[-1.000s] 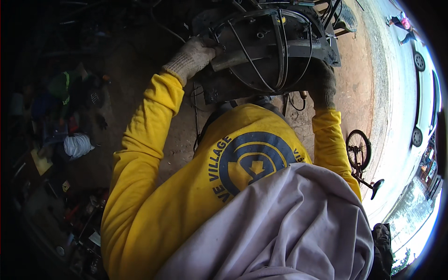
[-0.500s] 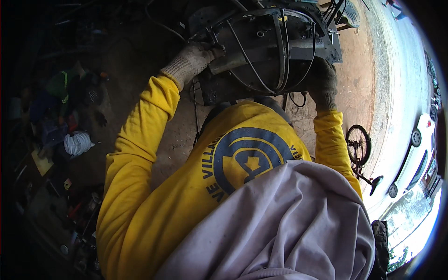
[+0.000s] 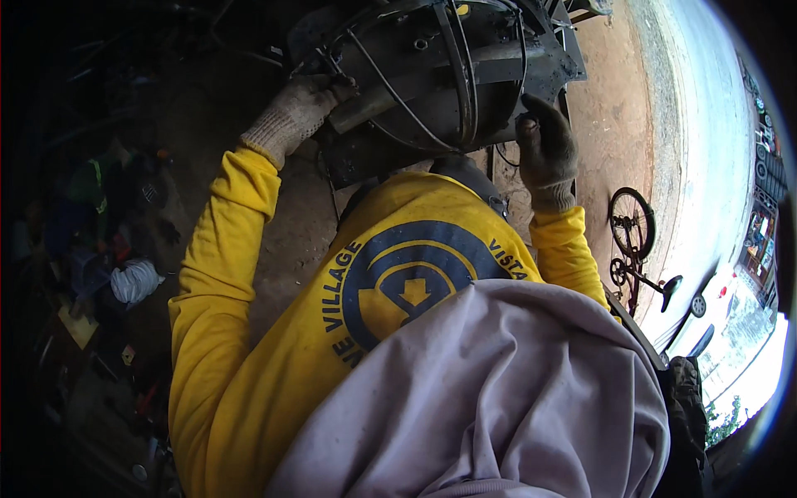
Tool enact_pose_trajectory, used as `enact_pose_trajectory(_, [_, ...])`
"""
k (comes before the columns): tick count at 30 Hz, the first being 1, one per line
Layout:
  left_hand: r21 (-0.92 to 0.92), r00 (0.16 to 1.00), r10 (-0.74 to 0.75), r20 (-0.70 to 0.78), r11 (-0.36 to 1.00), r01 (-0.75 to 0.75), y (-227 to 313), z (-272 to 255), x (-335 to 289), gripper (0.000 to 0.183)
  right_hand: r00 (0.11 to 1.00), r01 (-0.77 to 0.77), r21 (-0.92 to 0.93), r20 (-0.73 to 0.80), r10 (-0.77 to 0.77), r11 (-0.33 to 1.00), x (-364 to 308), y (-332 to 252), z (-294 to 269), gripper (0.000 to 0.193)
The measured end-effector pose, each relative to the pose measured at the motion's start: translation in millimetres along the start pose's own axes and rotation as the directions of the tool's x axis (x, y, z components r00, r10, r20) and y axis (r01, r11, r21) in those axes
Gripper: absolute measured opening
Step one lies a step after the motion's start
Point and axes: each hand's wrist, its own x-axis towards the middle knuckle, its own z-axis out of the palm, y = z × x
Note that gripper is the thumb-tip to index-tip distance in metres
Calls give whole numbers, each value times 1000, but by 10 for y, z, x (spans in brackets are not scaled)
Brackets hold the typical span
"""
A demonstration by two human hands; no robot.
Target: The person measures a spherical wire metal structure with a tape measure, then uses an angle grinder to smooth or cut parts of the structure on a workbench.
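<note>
Black bent rods form a curved metal frame at the top of the head view, lying over a dark steel plate. A metal tube crosses it. My left hand, in a pale, grimy knit glove, is closed on the frame's left end beside the tube; its fingertips are partly in shadow. My right hand, in a darker dirty glove, is just off the frame's right side. Its fingers are curled, with a gap between thumb and fingers, and no held thing shows there.
At the right stands a bicycle on reddish ground, with a pale road and a partly seen car beyond. In the dark area at left are a person in green, a white bundle and scattered items.
The frame and both hands appear farther left in the picture as the view shifts. My right hand has come away from the frame's edge, its thumb and fingers parting. My left hand keeps its hold.
</note>
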Motion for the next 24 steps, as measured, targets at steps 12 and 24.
enact_pose_trajectory(12, [-16,998,-52,-18,999,52,-12,35,12,37,890,-354,45,323,322,934,-51,-154,146,23])
enact_pose_trajectory(24, [25,999,38,-23,999,-37,-118,22,55,48,965,-233,-298,45,257,926,-108,-213,202,36])
